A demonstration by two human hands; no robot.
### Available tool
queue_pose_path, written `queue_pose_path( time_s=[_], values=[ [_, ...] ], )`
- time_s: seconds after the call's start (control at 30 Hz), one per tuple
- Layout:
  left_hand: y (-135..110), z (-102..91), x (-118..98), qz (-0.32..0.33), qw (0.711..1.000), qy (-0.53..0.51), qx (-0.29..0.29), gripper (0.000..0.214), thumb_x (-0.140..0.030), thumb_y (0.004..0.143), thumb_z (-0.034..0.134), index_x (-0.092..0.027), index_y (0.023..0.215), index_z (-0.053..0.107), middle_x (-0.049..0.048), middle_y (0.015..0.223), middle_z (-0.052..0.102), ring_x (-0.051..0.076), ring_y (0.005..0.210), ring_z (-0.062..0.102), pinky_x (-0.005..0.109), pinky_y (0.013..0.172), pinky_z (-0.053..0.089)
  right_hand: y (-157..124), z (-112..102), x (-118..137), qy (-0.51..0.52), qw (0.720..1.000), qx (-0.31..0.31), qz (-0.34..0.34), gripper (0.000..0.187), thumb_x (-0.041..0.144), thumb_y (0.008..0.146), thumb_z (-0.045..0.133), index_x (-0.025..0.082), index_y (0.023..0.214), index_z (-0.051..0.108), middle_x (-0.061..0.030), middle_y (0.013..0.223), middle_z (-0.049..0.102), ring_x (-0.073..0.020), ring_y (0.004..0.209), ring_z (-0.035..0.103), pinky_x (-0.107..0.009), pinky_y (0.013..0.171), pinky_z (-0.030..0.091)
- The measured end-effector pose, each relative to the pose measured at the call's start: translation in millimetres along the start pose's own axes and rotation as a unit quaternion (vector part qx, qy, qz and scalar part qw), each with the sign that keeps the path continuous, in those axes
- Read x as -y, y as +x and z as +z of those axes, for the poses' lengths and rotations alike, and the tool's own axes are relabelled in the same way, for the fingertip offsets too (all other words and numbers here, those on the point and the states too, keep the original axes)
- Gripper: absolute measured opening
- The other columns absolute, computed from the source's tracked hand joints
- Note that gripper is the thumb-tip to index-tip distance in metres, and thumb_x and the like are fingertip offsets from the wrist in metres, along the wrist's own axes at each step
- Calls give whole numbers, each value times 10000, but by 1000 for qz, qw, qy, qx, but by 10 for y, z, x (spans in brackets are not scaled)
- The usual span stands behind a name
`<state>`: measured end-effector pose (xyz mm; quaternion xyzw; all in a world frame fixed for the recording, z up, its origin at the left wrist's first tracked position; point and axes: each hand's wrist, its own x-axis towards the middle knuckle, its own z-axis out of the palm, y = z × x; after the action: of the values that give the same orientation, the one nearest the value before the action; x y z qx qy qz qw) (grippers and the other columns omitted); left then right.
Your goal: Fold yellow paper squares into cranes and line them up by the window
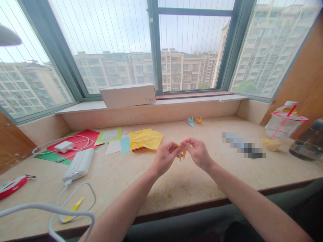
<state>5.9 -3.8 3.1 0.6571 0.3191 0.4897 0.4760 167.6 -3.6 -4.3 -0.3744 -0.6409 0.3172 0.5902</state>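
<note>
My left hand point(166, 155) and my right hand point(196, 151) meet over the middle of the counter, both closed in a pinch. Between their fingertips is a small folded yellow-orange paper point(184, 154), with two narrow points hanging down. The fingers cover its upper part. Beyond my hands, a blue paper crane point(191, 122) and an orange paper crane point(199, 119) stand side by side near the back wall. Left of my left hand lies a creased yellow sheet point(146, 138), on top of other paper.
At left are red paper point(88, 137), a white charger point(64, 146), a white power bank point(79, 164) and looping white cables point(37, 207). A white box point(128, 95) rests on the window ledge. At right stand a plastic cup point(281, 126) with a straw and a dark container point(308, 144).
</note>
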Motion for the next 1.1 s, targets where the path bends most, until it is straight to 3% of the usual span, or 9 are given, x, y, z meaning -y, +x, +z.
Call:
queue_pose_path(
  time_s=[0.33, 0.43, 0.57, 0.73, 0.87, 0.97, 1.1],
  values=[
    [5, -6, 7, -6, 1000, -5, 18, 308, -413, 821, 715, -109, 830, 664, 67, 735, 716, 159, 666, 684, 260, 625, 542, 18, 18, -45, 49, 997, -33, 52, 290, 468, 783, 737, 179, 788, 714, -36, 753, 722, -174, 706, 648, -313, 707, 509],
    [-12, 14, -6, 6, 999, -36, 29, 340, -420, 890, 628, -107, 1017, 663, 81, 818, 719, 159, 691, 686, 294, 666, 562, 32, 27, -16, 96, 990, -63, 76, 338, 469, 747, 767, 182, 900, 676, -15, 716, 710, -161, 643, 652, -284, 629, 509],
    [-31, 15, -22, 24, 994, -85, 58, 474, -342, 896, 634, -192, 1332, 525, 57, 921, 699, 164, 782, 693, 337, 754, 572, 38, 31, 4, 127, 987, -70, 68, 390, 462, 736, 779, 207, 948, 576, 51, 600, 638, -141, 549, 624, -243, 541, 473],
    [-34, -18, -36, 35, 994, -65, 82, 385, -296, 913, 605, -204, 1286, 597, 78, 976, 696, 171, 859, 671, 334, 798, 554, 42, 31, -8, 121, 990, -58, 54, 346, 462, 778, 742, 208, 907, 545, 42, 615, 641, -140, 559, 626, -233, 532, 465],
    [-29, -22, -39, 31, 997, -34, 66, 410, -292, 864, 673, -213, 1263, 618, 81, 1011, 703, 180, 898, 670, 316, 807, 546, 50, 24, -12, 97, 992, -59, 56, 336, 487, 806, 696, 203, 920, 556, 14, 646, 666, -159, 578, 644, -248, 524, 468],
    [-22, -12, -44, 24, 999, -12, 37, 378, -323, 810, 733, -189, 1157, 663, 63, 909, 712, 172, 817, 675, 295, 742, 551, 40, 31, -9, 79, 994, -47, 67, 345, 505, 818, 666, 201, 939, 559, -2, 655, 686, -177, 583, 662, -263, 516, 477],
    [-5, -26, -50, 11, 1000, 18, 2, 298, -396, 806, 729, -153, 965, 663, 30, 735, 686, 141, 650, 643, 247, 591, 523, 4, 64, -5, 77, 994, 12, 78, 321, 491, 847, 630, 191, 951, 576, 4, 626, 686, -169, 525, 648, -278, 509, 490]
  ],
)
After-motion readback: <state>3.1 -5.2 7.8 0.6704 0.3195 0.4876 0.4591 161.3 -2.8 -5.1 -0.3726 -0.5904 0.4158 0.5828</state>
